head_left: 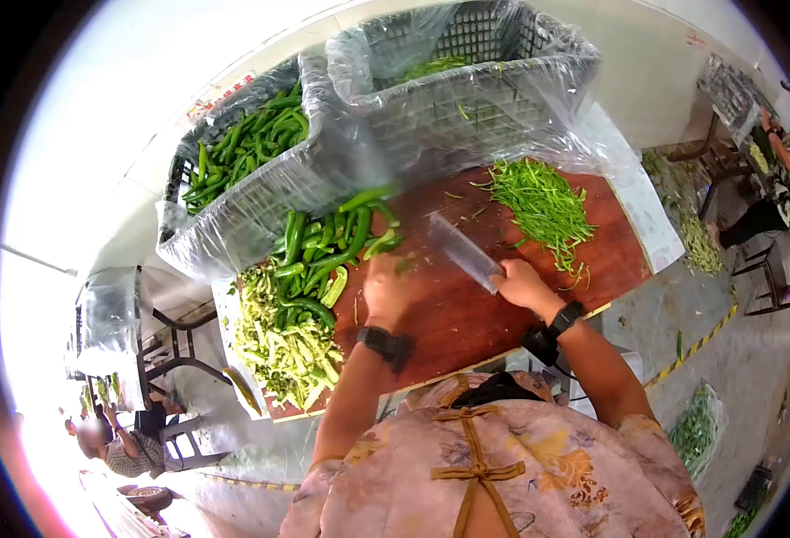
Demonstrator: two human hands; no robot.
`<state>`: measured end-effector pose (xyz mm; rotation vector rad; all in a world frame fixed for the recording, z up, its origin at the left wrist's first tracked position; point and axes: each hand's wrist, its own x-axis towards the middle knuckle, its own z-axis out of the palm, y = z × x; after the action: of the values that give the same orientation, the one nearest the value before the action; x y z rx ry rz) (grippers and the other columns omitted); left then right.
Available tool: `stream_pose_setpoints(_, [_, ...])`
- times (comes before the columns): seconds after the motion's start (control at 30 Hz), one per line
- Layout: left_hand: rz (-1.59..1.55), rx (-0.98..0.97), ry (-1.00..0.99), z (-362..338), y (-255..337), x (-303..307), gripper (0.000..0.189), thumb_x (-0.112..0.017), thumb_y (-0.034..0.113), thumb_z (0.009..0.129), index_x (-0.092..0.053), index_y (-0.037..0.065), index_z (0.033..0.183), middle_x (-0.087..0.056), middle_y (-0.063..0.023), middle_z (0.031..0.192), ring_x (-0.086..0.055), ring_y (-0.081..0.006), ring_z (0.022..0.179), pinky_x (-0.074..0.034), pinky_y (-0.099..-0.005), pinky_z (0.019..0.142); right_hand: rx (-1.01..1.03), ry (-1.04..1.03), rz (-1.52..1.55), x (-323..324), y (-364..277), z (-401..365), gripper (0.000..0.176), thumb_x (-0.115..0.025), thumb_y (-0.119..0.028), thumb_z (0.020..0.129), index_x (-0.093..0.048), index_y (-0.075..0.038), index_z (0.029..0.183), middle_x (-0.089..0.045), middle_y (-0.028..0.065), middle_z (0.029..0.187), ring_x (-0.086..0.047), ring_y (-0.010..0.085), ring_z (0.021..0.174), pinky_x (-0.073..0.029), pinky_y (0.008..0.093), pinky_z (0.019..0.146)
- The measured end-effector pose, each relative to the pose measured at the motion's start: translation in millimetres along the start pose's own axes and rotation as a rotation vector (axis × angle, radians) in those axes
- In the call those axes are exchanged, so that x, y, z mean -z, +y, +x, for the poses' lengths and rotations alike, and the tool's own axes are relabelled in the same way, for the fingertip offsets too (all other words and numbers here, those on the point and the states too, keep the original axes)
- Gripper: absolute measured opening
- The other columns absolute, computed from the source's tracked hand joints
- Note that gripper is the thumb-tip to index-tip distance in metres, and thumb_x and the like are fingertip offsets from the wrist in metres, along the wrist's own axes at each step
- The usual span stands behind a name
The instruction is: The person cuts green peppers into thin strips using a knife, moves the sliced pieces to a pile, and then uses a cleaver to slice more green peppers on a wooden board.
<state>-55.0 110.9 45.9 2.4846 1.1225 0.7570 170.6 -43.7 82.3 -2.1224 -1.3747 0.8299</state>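
1. Two bare hands are over our red-brown board (467, 323). Our right hand (522, 285) has its fingers wrapped round the handle of a cleaver (465, 253), presumably for control.
2. Our left hand (388, 291) blurs beside the long green peppers (323, 242); we cannot tell whether its fingers grip one.
3. Those peppers lie at left, probably for easy reach; we see shredded green strips (543, 211) well apart at right, likely against mixing.

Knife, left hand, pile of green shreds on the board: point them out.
Knife (464, 254): head view, middle of the blade.
Left hand (386, 289): head view, back of the hand, blurred.
Pile of green shreds (543, 208): head view, middle of the heap.
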Motion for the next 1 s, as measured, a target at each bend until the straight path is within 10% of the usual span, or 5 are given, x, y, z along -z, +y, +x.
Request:
stream_pose_setpoints(0.27, [-0.180,0.104,-0.160,-17,34,-28,0.037,-0.062,0.013,0.076,-0.059,0.004,0.111,-0.058,-0.0188,0.107,-0.052,-0.0402,0.104,-0.046,-0.0441,0.086,-0.060,0.390,-0.144,25,36,-24,0.023,-0.054,-0.022,0.086,-0.058,0.000,0.091,-0.062,0.0249,0.081,-0.059,0.0448,0.078,-0.046,0.0514,0.070])
stream_pose_setpoints(0.5, [0.203,-0.469,-0.178,-10,44,-9,0.030,-0.055,0.014,0.079,-0.064,0.013,0.109,-0.057,-0.0105,0.113,-0.053,-0.0284,0.104,-0.044,-0.0433,0.085,-0.021,0.215,-0.142,9,38,-73,0.021,-0.055,-0.021,0.084,-0.057,-0.002,0.090,-0.062,0.0239,0.078,-0.059,0.0440,0.077,-0.046,0.0525,0.069])
stream_pose_setpoints(1.0, [0.001,-0.498,-0.115,-60,92,-74,0.024,-0.058,0.018,0.078,-0.063,0.011,0.100,-0.058,-0.0095,0.102,-0.054,-0.0304,0.101,-0.042,-0.0447,0.093,0.038,0.172,-0.342,0,51,-111,0.024,-0.050,-0.023,0.088,-0.056,-0.001,0.093,-0.063,0.0217,0.071,-0.062,0.0399,0.068,-0.049,0.0508,0.063])
